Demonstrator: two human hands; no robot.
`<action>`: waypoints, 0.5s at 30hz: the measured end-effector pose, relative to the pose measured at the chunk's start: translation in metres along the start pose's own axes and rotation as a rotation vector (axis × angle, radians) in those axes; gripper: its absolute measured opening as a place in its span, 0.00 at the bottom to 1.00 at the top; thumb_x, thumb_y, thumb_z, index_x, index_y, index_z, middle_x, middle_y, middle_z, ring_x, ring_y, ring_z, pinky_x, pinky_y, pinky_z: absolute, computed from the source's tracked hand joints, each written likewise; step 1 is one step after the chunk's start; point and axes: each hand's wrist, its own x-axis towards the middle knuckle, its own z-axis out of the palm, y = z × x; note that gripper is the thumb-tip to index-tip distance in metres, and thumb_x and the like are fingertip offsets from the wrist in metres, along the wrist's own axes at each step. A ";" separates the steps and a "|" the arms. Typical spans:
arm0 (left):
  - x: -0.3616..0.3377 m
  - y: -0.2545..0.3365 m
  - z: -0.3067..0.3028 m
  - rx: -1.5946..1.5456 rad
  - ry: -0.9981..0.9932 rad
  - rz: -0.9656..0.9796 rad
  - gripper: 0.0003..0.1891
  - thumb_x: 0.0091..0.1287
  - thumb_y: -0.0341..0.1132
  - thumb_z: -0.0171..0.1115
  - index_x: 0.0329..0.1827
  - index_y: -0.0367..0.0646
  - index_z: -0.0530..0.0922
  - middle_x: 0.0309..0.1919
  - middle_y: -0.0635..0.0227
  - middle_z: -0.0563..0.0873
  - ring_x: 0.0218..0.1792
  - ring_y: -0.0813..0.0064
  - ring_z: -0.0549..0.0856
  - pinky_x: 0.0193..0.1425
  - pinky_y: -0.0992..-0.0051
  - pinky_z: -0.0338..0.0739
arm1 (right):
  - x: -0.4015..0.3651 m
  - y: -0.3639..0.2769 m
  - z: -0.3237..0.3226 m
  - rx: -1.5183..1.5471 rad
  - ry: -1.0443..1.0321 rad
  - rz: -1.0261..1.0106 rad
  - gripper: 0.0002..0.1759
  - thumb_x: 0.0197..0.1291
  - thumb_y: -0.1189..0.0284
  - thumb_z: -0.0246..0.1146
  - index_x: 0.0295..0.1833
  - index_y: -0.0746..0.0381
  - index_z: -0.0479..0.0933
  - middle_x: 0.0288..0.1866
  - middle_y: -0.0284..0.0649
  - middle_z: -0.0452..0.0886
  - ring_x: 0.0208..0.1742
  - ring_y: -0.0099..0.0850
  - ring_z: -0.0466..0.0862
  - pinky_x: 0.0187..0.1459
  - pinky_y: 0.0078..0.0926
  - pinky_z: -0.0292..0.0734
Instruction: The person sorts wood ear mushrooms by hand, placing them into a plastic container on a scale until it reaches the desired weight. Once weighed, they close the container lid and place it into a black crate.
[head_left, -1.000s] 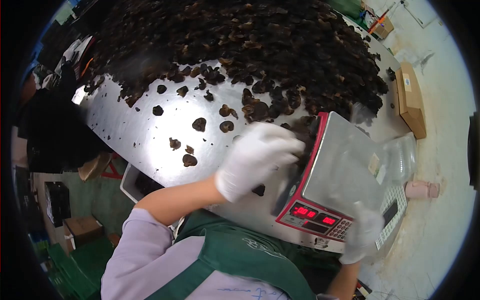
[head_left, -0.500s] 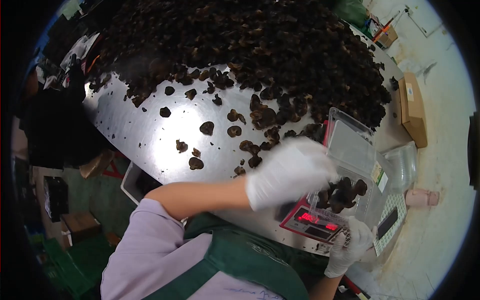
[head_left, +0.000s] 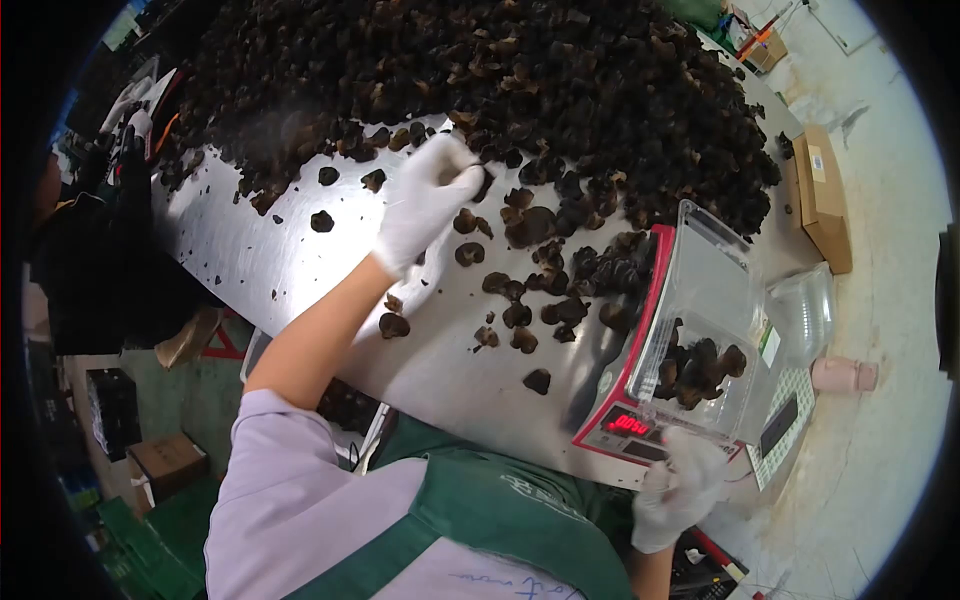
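Note:
My left hand [head_left: 425, 205], in a white glove, reaches over the metal table [head_left: 340, 270] and pinches a dark fungus piece [head_left: 484, 183] between thumb and fingers. My right hand [head_left: 680, 492], also gloved, has its fingers curled at the front edge of a red scale [head_left: 622, 425] with a lit red display. What those fingers hold is too blurred to make out. On the scale sits an open clear plastic box [head_left: 725, 345] with several dark fungus pieces [head_left: 700, 372] inside. Loose pieces lie between my left hand and the scale.
A large heap of dark fungus [head_left: 480, 70] covers the table's far side. At the right are a cardboard box [head_left: 825, 200], clear plastic lids [head_left: 803, 315], a pink object [head_left: 843, 375] and a dark phone-like object [head_left: 778, 428]. Another person's gloved hand [head_left: 138, 122] shows at the upper left.
My left hand has moved from beside the plastic box up and left to the loose pieces and now pinches one. My right hand has shifted slightly left. The view has shifted a little.

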 end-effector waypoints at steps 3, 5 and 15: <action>-0.058 0.053 -0.063 0.236 -0.047 -0.099 0.04 0.67 0.26 0.62 0.41 0.37 0.76 0.34 0.76 0.81 0.37 0.86 0.80 0.43 0.82 0.76 | 0.027 -0.045 0.039 0.510 -0.190 -0.087 0.26 0.53 0.81 0.70 0.60 0.59 0.81 0.54 0.39 0.82 0.48 0.41 0.83 0.47 0.38 0.79; -0.102 0.065 -0.111 0.463 -0.033 -0.175 0.06 0.66 0.25 0.63 0.44 0.36 0.77 0.34 0.76 0.81 0.37 0.87 0.81 0.44 0.81 0.76 | 0.037 -0.059 0.084 0.633 -0.240 -0.040 0.24 0.55 0.80 0.68 0.60 0.59 0.80 0.52 0.41 0.81 0.48 0.44 0.82 0.50 0.40 0.78; -0.201 0.030 -0.115 0.869 0.186 -0.025 0.10 0.61 0.30 0.72 0.46 0.46 0.86 0.44 0.62 0.86 0.44 0.64 0.86 0.48 0.70 0.81 | 0.069 -0.066 0.175 0.007 -0.348 0.036 0.24 0.59 0.69 0.69 0.62 0.56 0.78 0.59 0.43 0.78 0.54 0.44 0.79 0.53 0.41 0.78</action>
